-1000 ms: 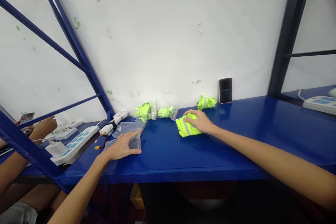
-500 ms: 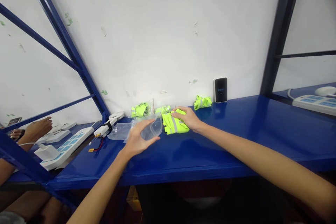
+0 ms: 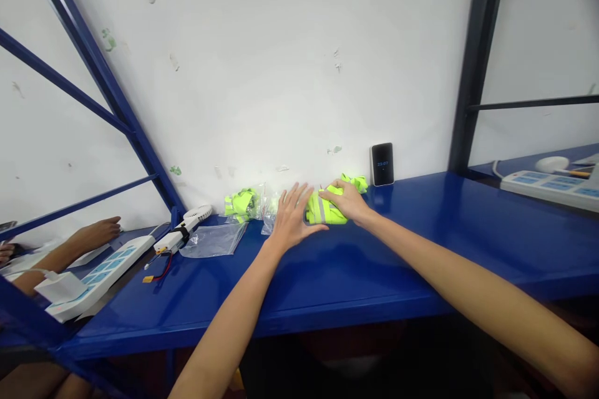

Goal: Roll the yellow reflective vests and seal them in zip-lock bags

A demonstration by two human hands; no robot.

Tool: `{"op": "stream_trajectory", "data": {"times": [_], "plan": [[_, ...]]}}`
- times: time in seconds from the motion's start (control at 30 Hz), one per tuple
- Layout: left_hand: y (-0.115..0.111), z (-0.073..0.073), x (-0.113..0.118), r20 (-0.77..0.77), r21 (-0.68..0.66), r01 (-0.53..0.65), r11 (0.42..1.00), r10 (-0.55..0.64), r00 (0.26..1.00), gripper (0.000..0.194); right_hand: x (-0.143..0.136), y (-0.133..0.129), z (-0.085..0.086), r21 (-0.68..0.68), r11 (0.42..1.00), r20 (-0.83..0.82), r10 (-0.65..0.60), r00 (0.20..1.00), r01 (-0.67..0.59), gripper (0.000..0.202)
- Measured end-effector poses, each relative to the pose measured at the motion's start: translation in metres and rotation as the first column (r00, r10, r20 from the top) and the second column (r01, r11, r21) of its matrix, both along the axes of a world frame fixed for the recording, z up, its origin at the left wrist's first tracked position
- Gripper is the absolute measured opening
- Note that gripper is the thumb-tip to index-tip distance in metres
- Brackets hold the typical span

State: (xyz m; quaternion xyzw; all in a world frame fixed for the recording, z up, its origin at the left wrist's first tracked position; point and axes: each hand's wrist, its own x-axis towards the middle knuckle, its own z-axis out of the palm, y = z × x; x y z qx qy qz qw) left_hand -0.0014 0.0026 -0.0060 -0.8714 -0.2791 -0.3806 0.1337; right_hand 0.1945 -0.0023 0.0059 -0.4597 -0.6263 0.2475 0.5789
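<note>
Nearby, fan (image 3: 198,213), flat bag (image 3: 215,241), left grip (image 3: 291,218) spread, right grip (image 3: 350,202) clamped on yellow bundle (image 3: 324,211)

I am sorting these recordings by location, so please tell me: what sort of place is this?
Probably a shared workroom, though I cannot be certain: a blue tabletop with a blue frame, a multi-socket power strip at the left, and another person's hand at the neighbouring place.

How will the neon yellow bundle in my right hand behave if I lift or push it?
The neon yellow bundle will probably feel soft and sag somewhat when lifted, since it looks like creased, folded fabric. Pushed, it seems unlikely to roll, given its squat, uneven shape, but might slide, as the blue table looks smooth and glossy.
</note>
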Motion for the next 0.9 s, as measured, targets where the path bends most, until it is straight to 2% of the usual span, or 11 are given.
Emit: {"op": "stream_trajectory", "data": {"times": [0.07, 0.1, 0.23, 0.4, 0.53, 0.63, 0.7, 0.8, 0.9], "plan": [[0.001, -0.006, 0.003, -0.035, -0.021, -0.090, 0.996, 0.089, 0.995, 0.115, -0.001, -0.004, 0.000, 0.069, 0.998, 0.136, -0.011, 0.991, 0.002, 0.025], [0.000, -0.009, 0.003, -0.061, -0.039, -0.121, 0.992, 0.119, 0.991, 0.120, -0.003, -0.005, -0.001, 0.103, 0.995, 0.197, -0.031, 0.980, 0.011, 0.025], [-0.003, -0.020, 0.006, -0.136, -0.048, -0.194, 0.980, 0.186, 0.973, 0.111, -0.013, -0.010, -0.007, 0.155, 0.985, 0.316, -0.123, 0.941, 0.077, 0.027], [-0.007, -0.023, 0.015, -0.088, 0.023, -0.246, 0.969, 0.247, 0.965, 0.103, -0.022, -0.007, -0.013, 0.172, 0.970, 0.196, -0.203, 0.959, 0.170, 0.041], [-0.008, -0.025, 0.023, -0.106, 0.068, -0.233, 0.970, 0.240, 0.965, 0.089, -0.030, -0.003, -0.017, 0.125, 0.964, 0.128, -0.251, 0.960, 0.235, 0.029], [-0.008, -0.026, 0.023, -0.123, 0.060, -0.230, 0.971, 0.236, 0.964, 0.081, -0.033, 0.000, -0.018, 0.085, 0.966, 0.000, -0.243, 0.970, 0.242, 0.028], [-0.007, -0.026, 0.020, -0.112, 0.045, -0.248, 0.968, 0.251, 0.961, 0.080, -0.029, 0.002, -0.018, 0.059, 0.982, -0.119, -0.173, 0.978, 0.181, 0.027], [-0.005, -0.024, 0.011, -0.063, 0.027, -0.289, 0.957, 0.290, 0.955, 0.085, -0.020, 0.002, -0.015, -0.012, 1.000, -0.249, 0.017, 0.968, -0.021, 0.020], [-0.003, -0.023, 0.000, -0.022, 0.009, -0.312, 0.950, 0.312, 0.950, 0.089, -0.012, -0.001, -0.013, -0.068, 0.968, -0.297, 0.213, 0.931, -0.243, 0.034]]}}
